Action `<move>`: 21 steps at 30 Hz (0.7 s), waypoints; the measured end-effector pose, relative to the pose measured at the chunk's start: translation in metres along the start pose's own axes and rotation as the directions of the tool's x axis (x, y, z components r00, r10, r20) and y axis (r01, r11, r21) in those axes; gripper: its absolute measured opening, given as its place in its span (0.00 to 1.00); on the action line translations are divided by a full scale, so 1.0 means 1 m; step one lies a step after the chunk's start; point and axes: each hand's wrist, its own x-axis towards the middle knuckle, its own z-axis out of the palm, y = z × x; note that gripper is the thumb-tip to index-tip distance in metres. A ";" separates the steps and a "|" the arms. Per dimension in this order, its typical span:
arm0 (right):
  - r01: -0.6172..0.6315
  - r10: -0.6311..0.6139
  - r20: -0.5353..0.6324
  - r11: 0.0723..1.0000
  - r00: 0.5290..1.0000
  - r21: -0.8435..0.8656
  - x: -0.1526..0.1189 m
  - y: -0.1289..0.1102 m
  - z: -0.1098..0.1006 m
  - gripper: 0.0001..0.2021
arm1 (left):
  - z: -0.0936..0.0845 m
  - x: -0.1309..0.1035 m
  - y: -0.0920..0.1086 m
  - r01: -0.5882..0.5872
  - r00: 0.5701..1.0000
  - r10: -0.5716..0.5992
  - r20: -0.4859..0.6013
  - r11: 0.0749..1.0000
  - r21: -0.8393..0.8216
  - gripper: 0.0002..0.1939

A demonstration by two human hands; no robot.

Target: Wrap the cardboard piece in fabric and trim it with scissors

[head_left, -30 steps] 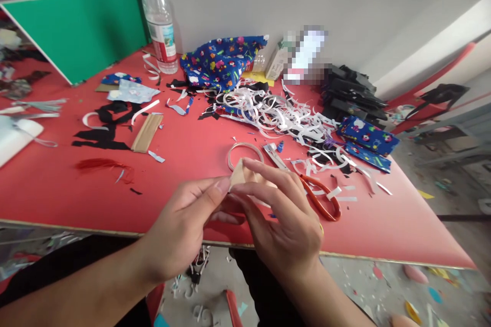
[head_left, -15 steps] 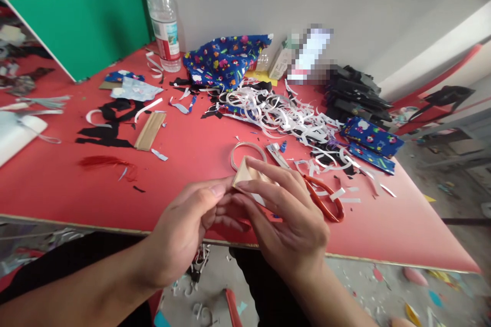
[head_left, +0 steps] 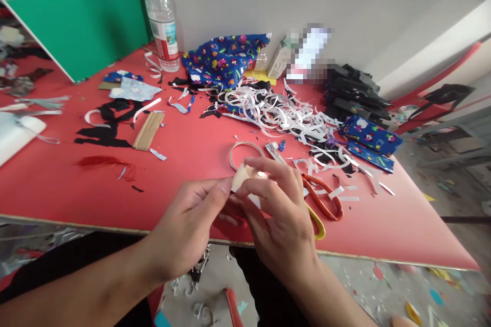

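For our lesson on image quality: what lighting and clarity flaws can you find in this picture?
Head view: pale glare washes out the right side of the red table; a soft shadow darkens part of the green board; pixelation covers the bright screen; the red threads look blurred.

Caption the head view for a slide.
Left hand and right hand hold a cream piece over a red table strewn with white strips.
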 end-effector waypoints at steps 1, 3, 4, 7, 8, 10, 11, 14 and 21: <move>0.007 -0.007 -0.001 1.000 1.000 -0.002 0.000 0.000 0.000 0.09 | 0.000 0.000 0.000 0.002 1.000 -0.002 -0.005 1.000 0.004 0.18; 0.016 -0.016 -0.010 1.000 1.000 -0.001 0.000 0.001 -0.001 0.09 | 0.000 -0.001 0.000 -0.002 1.000 0.002 -0.002 1.000 0.008 0.18; 0.021 -0.021 -0.015 1.000 1.000 0.000 0.000 0.001 -0.001 0.10 | 0.000 -0.001 -0.001 -0.009 1.000 0.009 0.005 1.000 0.011 0.18; 0.024 -0.024 -0.017 1.000 1.000 -0.002 0.001 0.001 -0.001 0.09 | -0.001 -0.002 -0.002 -0.028 0.999 0.027 0.021 0.999 0.039 0.19; 0.022 -0.022 -0.012 1.000 1.000 -0.002 0.001 0.001 -0.002 0.09 | -0.002 -0.002 -0.003 -0.034 0.999 0.032 0.022 0.998 0.057 0.19; 0.016 -0.016 0.005 1.000 1.000 -0.004 0.001 0.001 -0.002 0.08 | -0.002 -0.001 -0.003 -0.044 0.999 0.042 0.025 0.994 0.099 0.19; 0.012 -0.012 0.016 1.000 1.000 -0.006 0.001 0.001 -0.002 0.08 | -0.003 0.000 -0.003 -0.051 0.999 0.048 0.026 0.991 0.120 0.19; -0.002 0.004 0.067 0.999 0.998 -0.032 0.001 0.000 -0.002 0.07 | -0.003 0.000 -0.002 -0.060 0.998 0.056 0.023 0.983 0.171 0.20; 0.001 0.022 0.161 0.990 0.987 -0.140 0.000 0.000 0.001 0.05 | -0.001 -0.001 -0.002 -0.048 0.999 0.050 -0.004 0.974 0.221 0.21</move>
